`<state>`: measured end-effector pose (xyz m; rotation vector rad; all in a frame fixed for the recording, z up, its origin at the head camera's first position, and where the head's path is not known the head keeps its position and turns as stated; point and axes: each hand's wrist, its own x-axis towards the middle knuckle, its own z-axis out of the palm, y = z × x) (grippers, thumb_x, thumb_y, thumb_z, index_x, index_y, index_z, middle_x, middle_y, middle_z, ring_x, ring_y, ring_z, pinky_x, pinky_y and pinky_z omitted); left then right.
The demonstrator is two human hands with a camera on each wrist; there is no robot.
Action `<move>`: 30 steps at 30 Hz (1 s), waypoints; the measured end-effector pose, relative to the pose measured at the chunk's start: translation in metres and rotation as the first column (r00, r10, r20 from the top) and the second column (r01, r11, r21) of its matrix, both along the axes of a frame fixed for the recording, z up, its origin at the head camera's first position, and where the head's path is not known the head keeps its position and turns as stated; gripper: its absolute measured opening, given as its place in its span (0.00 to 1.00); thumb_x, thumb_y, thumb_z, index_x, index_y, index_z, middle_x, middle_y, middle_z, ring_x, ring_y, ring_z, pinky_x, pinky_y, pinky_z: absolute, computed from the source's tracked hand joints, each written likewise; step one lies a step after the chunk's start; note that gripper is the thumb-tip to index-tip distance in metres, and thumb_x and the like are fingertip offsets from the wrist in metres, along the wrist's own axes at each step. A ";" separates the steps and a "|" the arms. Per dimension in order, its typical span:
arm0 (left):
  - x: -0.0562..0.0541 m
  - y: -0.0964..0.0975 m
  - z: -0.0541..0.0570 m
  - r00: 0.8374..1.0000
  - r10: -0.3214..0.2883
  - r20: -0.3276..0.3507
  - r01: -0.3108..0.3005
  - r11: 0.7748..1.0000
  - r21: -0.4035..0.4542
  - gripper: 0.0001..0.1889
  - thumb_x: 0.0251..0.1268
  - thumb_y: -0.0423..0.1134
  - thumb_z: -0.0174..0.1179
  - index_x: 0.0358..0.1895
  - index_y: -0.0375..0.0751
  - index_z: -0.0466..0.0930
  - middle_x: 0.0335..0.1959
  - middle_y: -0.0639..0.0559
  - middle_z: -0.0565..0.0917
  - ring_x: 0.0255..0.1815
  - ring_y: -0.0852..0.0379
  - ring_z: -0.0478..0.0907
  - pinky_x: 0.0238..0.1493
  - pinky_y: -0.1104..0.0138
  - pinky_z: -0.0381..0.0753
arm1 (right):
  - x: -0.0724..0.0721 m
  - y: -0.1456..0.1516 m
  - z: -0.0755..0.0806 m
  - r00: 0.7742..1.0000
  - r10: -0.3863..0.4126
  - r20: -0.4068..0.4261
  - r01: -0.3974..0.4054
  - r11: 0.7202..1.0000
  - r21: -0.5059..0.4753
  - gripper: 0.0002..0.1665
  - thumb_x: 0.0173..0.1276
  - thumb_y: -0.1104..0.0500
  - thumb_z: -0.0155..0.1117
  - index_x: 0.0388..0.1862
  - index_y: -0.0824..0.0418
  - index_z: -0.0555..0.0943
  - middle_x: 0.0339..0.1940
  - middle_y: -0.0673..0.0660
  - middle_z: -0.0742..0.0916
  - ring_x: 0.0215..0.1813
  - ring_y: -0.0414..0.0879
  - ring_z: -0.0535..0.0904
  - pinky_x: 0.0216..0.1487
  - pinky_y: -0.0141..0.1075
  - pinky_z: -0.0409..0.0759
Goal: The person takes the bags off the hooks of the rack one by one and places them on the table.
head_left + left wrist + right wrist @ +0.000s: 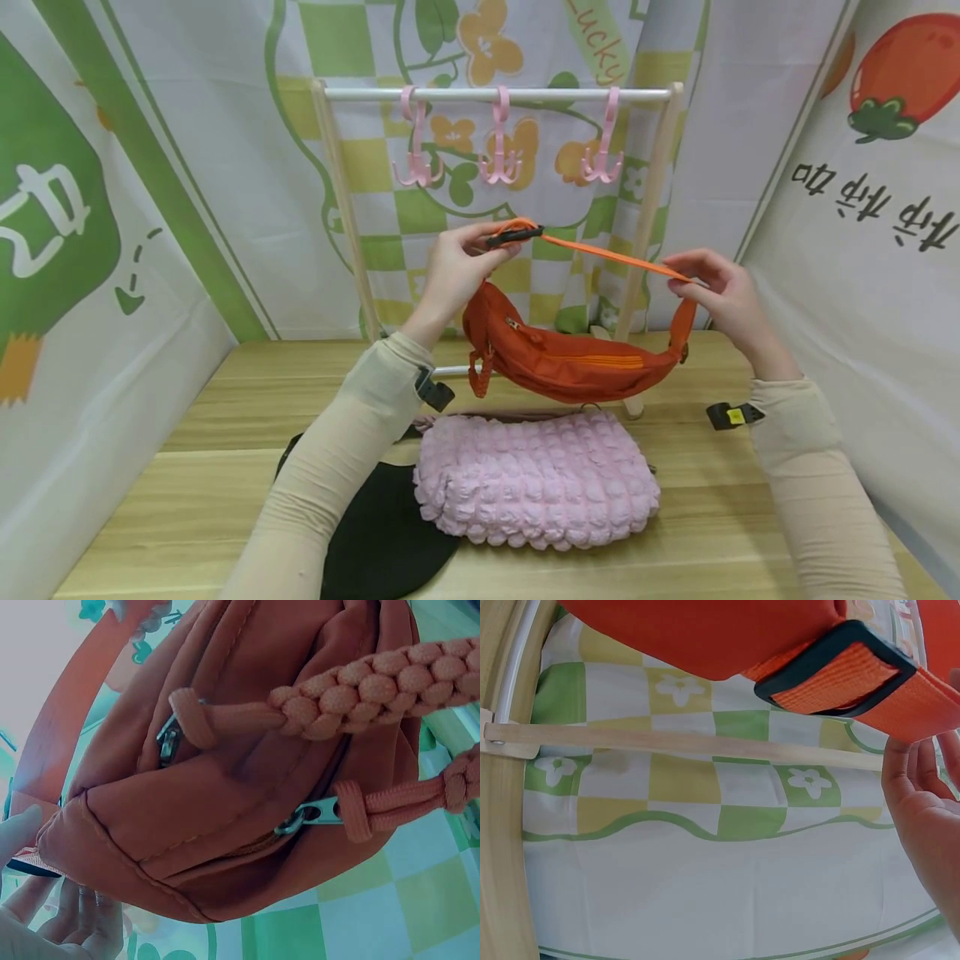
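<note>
An orange-red belt bag [570, 360] hangs in the air in the head view, its orange strap [600, 252] stretched between both hands. My left hand [457, 265] pinches the strap's black buckle [514, 236] end at the bag's left side. My right hand [723, 296] pinches the strap near its right end, above the bag. In the left wrist view the bag's zips and a braided cord pull [382, 682] show close up, with left fingers [90, 919] at the bag's corner. The right wrist view shows a black strap slider [836, 671] near the right fingers [922, 769].
Below the bag a pink puffy bag [536, 479] lies on the wooden table [712, 517], partly over a black item [390, 533]. Behind stands a rack with a metal bar [450, 95] and wooden posts. Three pink hooks [500, 142] hang from the bar.
</note>
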<state>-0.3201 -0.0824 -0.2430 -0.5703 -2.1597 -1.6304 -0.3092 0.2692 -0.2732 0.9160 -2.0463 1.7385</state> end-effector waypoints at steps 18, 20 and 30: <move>0.004 -0.010 0.000 0.997 -0.017 0.073 0.023 0.996 -0.081 0.17 0.54 0.42 0.70 0.49 0.52 0.85 0.34 0.49 0.87 0.21 0.58 0.73 0.20 0.71 0.69 | 0.000 0.012 -0.006 0.998 -0.057 0.040 0.057 0.998 0.012 0.14 0.66 0.71 0.57 0.51 0.70 0.77 0.44 0.50 0.84 0.42 0.37 0.82 0.42 0.23 0.81; 0.004 -0.012 0.000 0.995 -0.020 0.094 0.030 0.995 -0.100 0.16 0.53 0.42 0.70 0.48 0.51 0.85 0.34 0.50 0.87 0.23 0.58 0.74 0.22 0.71 0.70 | 0.000 0.013 -0.007 0.998 -0.058 0.038 0.057 0.998 0.013 0.14 0.67 0.71 0.56 0.51 0.71 0.77 0.44 0.49 0.84 0.41 0.37 0.81 0.41 0.23 0.81; 0.005 -0.020 0.001 0.990 -0.010 0.143 0.030 0.989 -0.142 0.17 0.54 0.39 0.70 0.49 0.50 0.85 0.38 0.48 0.88 0.37 0.55 0.82 0.35 0.67 0.75 | 0.001 0.016 -0.008 0.995 -0.086 0.041 0.084 0.996 0.034 0.13 0.67 0.71 0.56 0.50 0.71 0.77 0.43 0.49 0.84 0.40 0.37 0.80 0.40 0.24 0.80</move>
